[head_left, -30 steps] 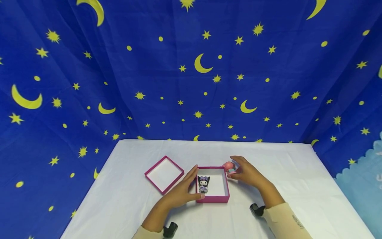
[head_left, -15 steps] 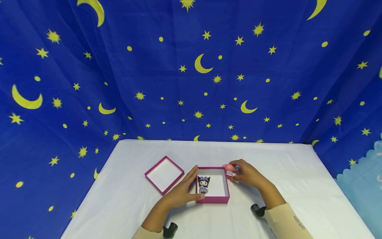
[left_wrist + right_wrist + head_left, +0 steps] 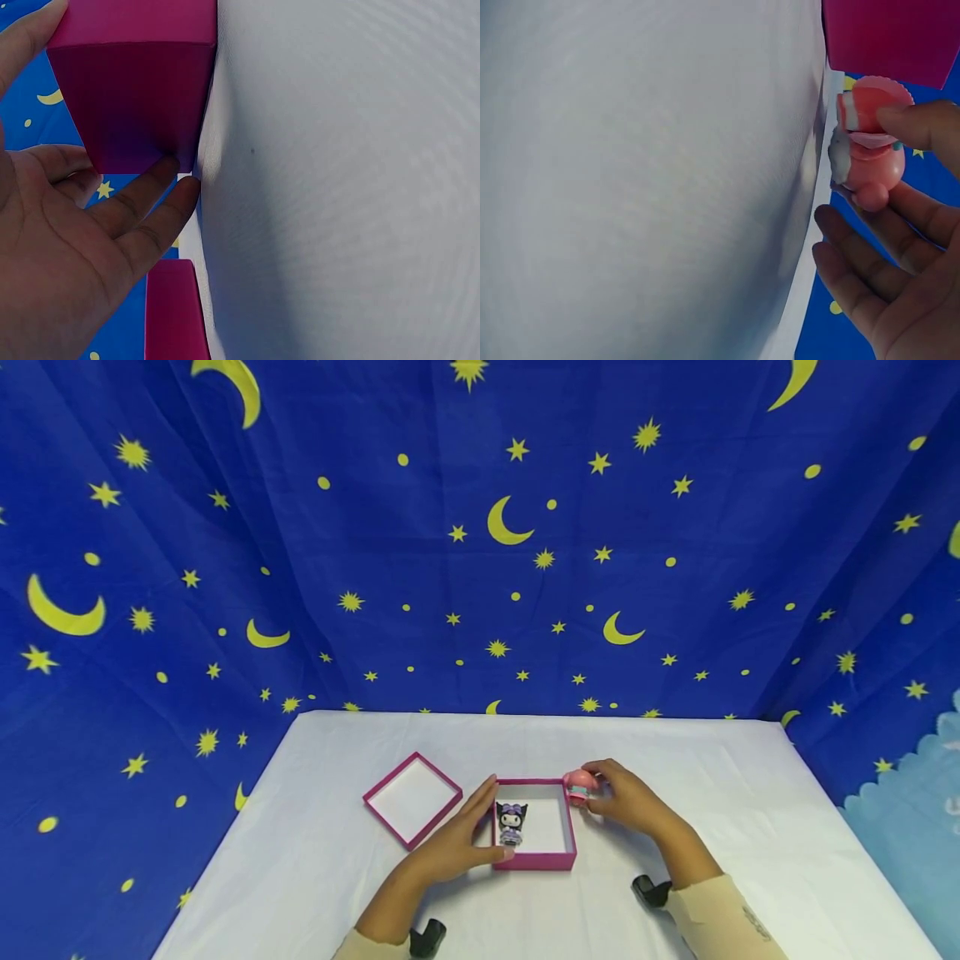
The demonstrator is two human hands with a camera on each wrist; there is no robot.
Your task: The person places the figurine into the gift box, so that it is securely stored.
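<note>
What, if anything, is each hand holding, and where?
Right hand: the pink figure, thumb on its lower body, fingers at its head end. Left hand: the box, by its left side, thumb over the near wall.

There is room in the box (image 3: 536,861), right of the dark doll (image 3: 512,824). The left hand (image 3: 452,846) blocks the way between box and lid (image 3: 413,800).

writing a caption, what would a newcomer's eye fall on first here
Probably the starry blue curtain behind the table. Next, the open pink box the left hand holds, a black-eared doll inside at left. Then the pink doll in the right hand, beside the box's far right corner.
</note>
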